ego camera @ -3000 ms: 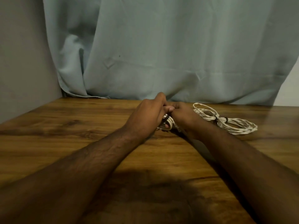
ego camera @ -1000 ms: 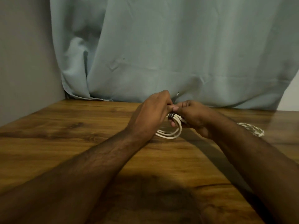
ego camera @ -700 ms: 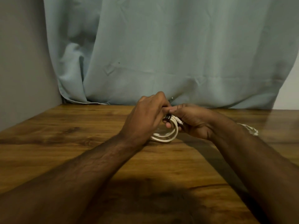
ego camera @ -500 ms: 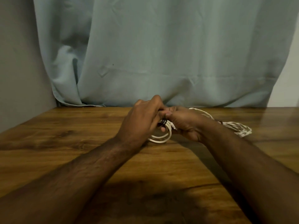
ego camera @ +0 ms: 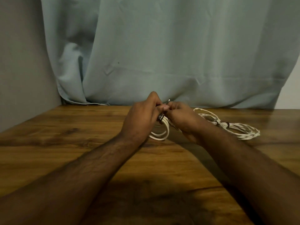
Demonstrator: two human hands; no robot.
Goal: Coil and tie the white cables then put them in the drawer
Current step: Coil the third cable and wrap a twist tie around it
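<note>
White cable coil point(ego camera: 160, 133) pinched by both hands, mid-table point(ego camera: 65, 143).

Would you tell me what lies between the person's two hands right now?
In the head view, a coiled white cable with a dark tie, held between left hand and right hand.

Wooden table point(ego camera: 68, 143), pale blue curtain point(ego camera: 178, 54)

This looks like a room in a home. A long, soft, pale blue curtain point(ego camera: 178, 51) hangs down at the back, and its bottom edge touches a brown wooden worktop point(ego camera: 65, 143). The wood is shiny, with dark lines in it. A plain grey wall point(ego camera: 24, 62) stands on the left side. The light is dim and warm, like a lamp indoors.
</note>
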